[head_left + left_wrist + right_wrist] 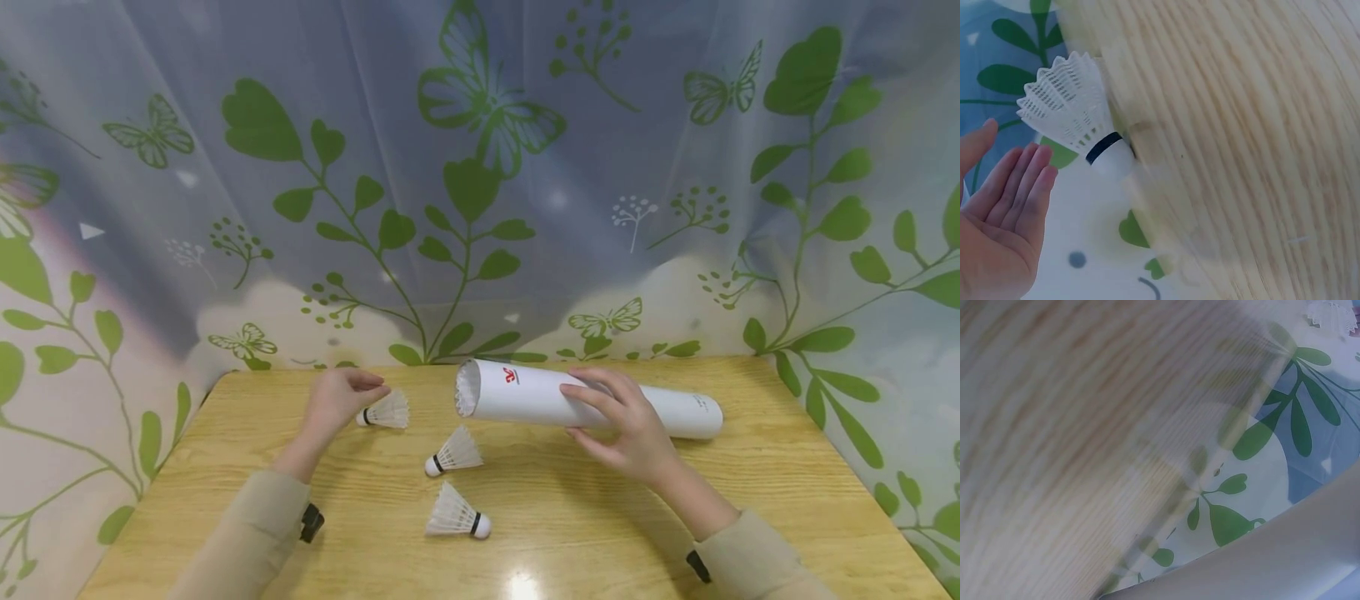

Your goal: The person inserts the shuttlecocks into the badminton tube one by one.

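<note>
A white shuttlecock tube (536, 392) lies across my right hand's grip, its mouth facing left with a feathered skirt (468, 388) visible inside. My right hand (626, 425) holds it around the middle, thumb on the near side; in the right wrist view the tube (1272, 550) crosses the lower right and the hand is out of sight. My left hand (337, 404) is beside the farthest shuttlecock (392, 411), which lies on its side. In the left wrist view its fingers (1029, 187) are straight, a gap apart from that shuttlecock (1069, 103).
Two more shuttlecocks lie on the wooden table (360, 533): one in the middle (459, 452) with its cork to the left, another nearer (453, 512) with its cork to the right. A curtain (525, 250) printed with leaves and butterflies hangs behind the table.
</note>
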A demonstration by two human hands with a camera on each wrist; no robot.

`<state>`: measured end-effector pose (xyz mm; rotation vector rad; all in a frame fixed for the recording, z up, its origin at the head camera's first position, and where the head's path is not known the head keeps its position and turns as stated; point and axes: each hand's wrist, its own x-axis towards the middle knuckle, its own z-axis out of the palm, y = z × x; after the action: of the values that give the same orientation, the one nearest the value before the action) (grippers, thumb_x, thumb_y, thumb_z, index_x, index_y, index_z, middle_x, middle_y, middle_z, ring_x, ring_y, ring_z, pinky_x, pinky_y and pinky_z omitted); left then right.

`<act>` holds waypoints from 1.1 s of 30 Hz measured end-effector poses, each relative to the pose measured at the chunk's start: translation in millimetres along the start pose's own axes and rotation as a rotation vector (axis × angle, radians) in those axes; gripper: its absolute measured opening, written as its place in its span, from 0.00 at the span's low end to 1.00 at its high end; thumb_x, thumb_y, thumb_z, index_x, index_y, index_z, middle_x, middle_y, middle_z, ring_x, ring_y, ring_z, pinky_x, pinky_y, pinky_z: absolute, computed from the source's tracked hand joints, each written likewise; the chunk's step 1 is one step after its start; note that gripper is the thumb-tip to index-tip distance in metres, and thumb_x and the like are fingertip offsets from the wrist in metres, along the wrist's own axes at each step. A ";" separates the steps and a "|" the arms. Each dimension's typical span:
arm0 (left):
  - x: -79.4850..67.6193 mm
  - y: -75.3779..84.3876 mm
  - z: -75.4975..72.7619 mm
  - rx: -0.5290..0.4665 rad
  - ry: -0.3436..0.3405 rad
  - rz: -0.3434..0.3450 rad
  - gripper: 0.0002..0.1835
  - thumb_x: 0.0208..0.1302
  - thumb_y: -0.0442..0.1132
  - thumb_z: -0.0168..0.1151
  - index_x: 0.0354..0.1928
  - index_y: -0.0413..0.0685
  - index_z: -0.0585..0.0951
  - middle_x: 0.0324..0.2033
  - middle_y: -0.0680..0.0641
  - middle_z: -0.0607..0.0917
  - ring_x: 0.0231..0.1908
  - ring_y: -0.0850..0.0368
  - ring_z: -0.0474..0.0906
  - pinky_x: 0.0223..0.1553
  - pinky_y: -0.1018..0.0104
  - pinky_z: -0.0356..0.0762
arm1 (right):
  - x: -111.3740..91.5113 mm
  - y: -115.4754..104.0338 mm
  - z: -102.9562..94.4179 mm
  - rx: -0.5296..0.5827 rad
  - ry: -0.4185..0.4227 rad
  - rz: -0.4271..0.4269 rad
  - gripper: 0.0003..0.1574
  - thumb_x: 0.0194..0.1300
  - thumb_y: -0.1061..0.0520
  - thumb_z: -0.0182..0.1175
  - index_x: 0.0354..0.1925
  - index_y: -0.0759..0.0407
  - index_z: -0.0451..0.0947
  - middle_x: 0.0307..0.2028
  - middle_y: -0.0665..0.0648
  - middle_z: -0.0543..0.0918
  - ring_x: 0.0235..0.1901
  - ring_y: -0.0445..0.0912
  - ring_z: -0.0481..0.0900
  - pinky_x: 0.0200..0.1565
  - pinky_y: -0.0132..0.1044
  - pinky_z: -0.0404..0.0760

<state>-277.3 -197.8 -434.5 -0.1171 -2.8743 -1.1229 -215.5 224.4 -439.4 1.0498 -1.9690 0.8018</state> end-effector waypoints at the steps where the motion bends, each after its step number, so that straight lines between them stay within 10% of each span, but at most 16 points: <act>1: 0.5 -0.1 1.5 0.010 0.003 0.003 0.17 0.70 0.45 0.73 0.51 0.39 0.90 0.49 0.37 0.92 0.47 0.41 0.90 0.47 0.49 0.90 | -0.3 -0.1 -0.3 0.000 -0.005 0.006 0.28 0.79 0.39 0.59 0.62 0.57 0.83 0.60 0.66 0.82 0.59 0.57 0.79 0.70 0.28 0.70; 22: -2.6 -4.1 15.9 0.089 0.049 0.021 0.08 0.66 0.38 0.75 0.39 0.40 0.92 0.38 0.39 0.94 0.39 0.44 0.91 0.42 0.51 0.91 | -2.5 1.7 -0.1 0.003 -0.001 0.016 0.28 0.79 0.39 0.59 0.61 0.57 0.83 0.60 0.64 0.82 0.61 0.55 0.79 0.70 0.27 0.69; 33: -5.1 -14.2 4.9 0.074 0.178 0.050 0.08 0.71 0.37 0.71 0.39 0.37 0.92 0.36 0.37 0.94 0.32 0.47 0.89 0.31 0.60 0.85 | -1.0 2.2 1.2 0.006 0.022 -0.010 0.28 0.78 0.40 0.61 0.60 0.59 0.83 0.59 0.67 0.83 0.59 0.57 0.79 0.72 0.27 0.68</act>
<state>-273.6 -205.2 -448.0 -0.0809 -2.7349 -0.9646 -217.3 224.9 -441.2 1.0490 -1.9429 0.8105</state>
